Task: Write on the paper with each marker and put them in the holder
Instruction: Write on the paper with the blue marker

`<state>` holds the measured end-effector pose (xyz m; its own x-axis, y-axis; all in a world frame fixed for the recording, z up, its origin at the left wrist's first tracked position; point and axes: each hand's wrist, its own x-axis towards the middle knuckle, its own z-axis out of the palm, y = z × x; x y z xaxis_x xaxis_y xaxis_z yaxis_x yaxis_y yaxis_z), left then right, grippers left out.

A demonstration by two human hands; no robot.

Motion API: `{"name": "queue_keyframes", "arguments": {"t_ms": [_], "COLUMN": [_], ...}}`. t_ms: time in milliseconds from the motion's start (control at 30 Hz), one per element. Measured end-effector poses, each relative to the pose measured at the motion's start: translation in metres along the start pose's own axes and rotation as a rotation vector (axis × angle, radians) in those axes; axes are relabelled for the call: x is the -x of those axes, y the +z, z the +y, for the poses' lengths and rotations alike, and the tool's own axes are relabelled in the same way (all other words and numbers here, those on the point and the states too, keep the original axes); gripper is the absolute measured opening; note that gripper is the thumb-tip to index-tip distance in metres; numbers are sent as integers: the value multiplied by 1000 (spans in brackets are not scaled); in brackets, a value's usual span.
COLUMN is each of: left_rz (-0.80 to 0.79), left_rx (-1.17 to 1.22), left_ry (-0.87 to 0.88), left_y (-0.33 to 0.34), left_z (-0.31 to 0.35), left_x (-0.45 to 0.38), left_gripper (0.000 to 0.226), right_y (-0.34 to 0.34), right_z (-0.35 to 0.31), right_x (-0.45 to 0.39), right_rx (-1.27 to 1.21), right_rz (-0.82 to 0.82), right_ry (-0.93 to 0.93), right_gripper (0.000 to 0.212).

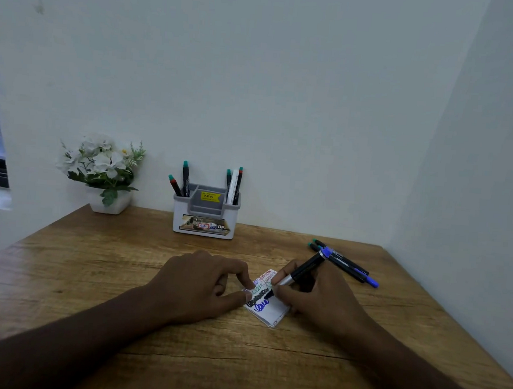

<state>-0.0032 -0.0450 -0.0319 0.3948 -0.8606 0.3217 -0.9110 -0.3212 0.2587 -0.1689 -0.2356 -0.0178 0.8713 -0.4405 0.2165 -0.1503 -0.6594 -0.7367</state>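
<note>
My right hand (318,293) grips a black marker (300,271), tip on the scribble-covered paper (267,301); left hand's (200,284) fingertips pin it. Spare markers (346,266) at 2 o'clock, holder (205,212) at 12.

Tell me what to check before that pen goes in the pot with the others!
1. Scribble finished: not ok; the right hand has the pen tip on the paper.
2. Paper held steady: ok; left hand fingers press its edge.
3. Cap ready: ok; a blue cap sits on the pen's back end.
4. Room in the pot: ok; the middle slots look free.
5. Path to the pot: ok; bare table lies between.
6. Pens left to do: not ok; spare pens lie to the right.
</note>
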Motion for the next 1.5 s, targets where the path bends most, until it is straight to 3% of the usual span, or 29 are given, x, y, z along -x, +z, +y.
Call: {"name": "queue_keyframes", "arguments": {"t_ms": [1500], "left_rz": [-11], "left_rx": [12], "left_ry": [-9], "left_y": [-3], "left_z": [4], "left_x": [2], "left_gripper": [31], "right_y": [-5], "right_z": [-4], "right_x": [2], "right_rx": [-28], "right_rz": [1], "right_ry": [19], "right_gripper": [4]}}
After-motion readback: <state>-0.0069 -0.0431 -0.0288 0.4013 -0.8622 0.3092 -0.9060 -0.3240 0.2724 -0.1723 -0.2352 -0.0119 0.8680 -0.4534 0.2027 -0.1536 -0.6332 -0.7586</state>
